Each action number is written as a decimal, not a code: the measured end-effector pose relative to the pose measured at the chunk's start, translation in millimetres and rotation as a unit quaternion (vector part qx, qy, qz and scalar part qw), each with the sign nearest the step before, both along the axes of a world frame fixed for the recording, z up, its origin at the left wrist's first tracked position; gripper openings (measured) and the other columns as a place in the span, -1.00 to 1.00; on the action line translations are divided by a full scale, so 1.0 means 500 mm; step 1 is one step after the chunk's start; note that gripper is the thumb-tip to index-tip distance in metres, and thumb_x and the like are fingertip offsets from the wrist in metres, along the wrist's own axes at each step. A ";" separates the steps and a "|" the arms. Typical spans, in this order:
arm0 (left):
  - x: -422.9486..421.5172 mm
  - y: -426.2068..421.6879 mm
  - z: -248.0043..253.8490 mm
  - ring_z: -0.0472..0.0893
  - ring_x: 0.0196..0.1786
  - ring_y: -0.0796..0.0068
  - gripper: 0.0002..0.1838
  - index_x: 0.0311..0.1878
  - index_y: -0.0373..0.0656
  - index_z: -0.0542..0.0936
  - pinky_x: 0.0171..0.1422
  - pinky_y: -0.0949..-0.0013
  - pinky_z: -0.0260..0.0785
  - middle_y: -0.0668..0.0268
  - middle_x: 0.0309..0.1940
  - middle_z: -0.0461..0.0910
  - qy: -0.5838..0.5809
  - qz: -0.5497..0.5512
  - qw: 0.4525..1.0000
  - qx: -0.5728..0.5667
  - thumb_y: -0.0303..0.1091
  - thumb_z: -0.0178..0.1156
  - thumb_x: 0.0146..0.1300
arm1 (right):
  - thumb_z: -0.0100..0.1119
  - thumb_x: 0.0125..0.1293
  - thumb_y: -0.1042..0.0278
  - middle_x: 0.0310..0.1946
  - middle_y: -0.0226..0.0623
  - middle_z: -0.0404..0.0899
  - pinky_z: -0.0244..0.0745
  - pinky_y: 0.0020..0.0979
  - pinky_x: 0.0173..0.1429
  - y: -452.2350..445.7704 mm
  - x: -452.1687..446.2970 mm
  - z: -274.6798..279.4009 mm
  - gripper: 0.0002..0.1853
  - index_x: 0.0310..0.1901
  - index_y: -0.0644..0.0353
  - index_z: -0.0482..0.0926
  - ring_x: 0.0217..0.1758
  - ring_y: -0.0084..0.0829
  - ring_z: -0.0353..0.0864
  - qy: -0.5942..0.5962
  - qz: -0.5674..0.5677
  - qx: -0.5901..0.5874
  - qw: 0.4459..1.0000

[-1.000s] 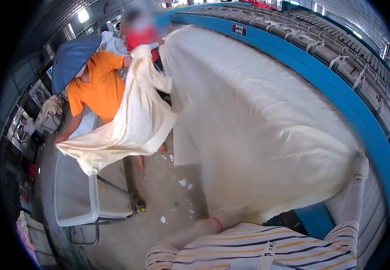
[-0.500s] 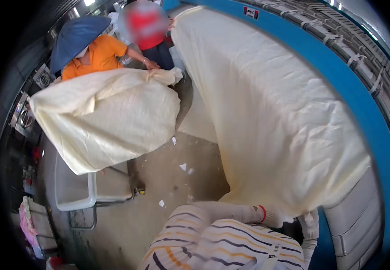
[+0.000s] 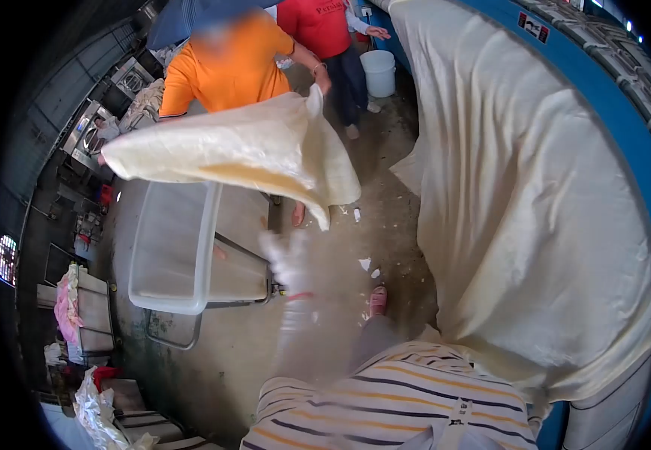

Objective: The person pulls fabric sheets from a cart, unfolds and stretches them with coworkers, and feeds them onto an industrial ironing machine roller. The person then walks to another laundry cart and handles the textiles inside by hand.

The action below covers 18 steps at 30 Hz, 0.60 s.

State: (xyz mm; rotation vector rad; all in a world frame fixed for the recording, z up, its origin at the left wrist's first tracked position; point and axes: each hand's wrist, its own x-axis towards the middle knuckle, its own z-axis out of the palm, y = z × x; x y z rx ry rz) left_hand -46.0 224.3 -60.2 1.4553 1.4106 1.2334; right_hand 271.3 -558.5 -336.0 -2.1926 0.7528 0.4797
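My left hand (image 3: 288,262), in a pale glove with a red cuff band, reaches forward over the floor. It is smeared by motion, but its fingers look spread with nothing in them. A large cream cloth (image 3: 520,195) hangs in folds along the blue machine at my right. Its lower edge lies by my right side, where only a bit of sleeve shows and my right hand is hidden. Ahead, a co-worker in an orange shirt (image 3: 228,67) holds a second cream cloth (image 3: 243,146) stretched out, beyond my left hand and apart from it.
A pale plastic tub cart (image 3: 204,255) stands ahead to the left. Behind it are a person in a red shirt (image 3: 325,30) and a white bucket (image 3: 379,73). White scraps (image 3: 365,264) lie on the floor. The blue machine frame (image 3: 640,172) borders the right side.
My left hand has left the edge of the large cloth and swung forward and left. The co-worker's cloth has lifted and folded narrower. My view has shifted, showing more floor and the bucket.
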 end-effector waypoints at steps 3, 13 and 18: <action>-0.110 0.123 0.109 0.49 0.21 0.20 -0.14 0.40 -0.28 0.25 0.31 0.20 0.35 -0.08 0.19 0.47 0.128 0.288 0.921 0.229 -0.06 0.39 0.15 | 0.16 0.33 0.39 0.00 -0.22 0.64 0.56 -0.34 0.00 0.033 0.003 0.016 -0.61 0.19 0.23 0.53 -0.07 -0.34 0.65 -0.093 -0.031 0.145 0.985; -0.161 0.432 0.070 0.61 -0.16 0.39 -0.33 0.05 -0.36 0.62 -0.04 0.31 0.50 0.19 -0.11 0.64 -0.072 0.111 0.990 -0.047 0.01 0.50 0.02 | 0.18 0.32 0.36 -0.01 -0.27 0.62 0.55 -0.33 0.02 0.262 -0.202 0.162 -0.58 0.21 0.21 0.50 -0.04 -0.35 0.63 0.063 -0.044 0.097 0.992; -0.108 0.362 -0.111 0.52 0.17 0.37 -0.33 0.27 -0.30 0.48 0.30 0.34 0.37 0.13 0.20 0.52 0.012 -0.048 0.972 -0.231 0.01 0.28 0.25 | 0.18 0.32 0.34 -0.01 -0.30 0.61 0.55 -0.32 0.02 0.286 -0.265 0.203 -0.56 0.22 0.20 0.49 -0.03 -0.36 0.62 0.082 -0.049 0.097 0.991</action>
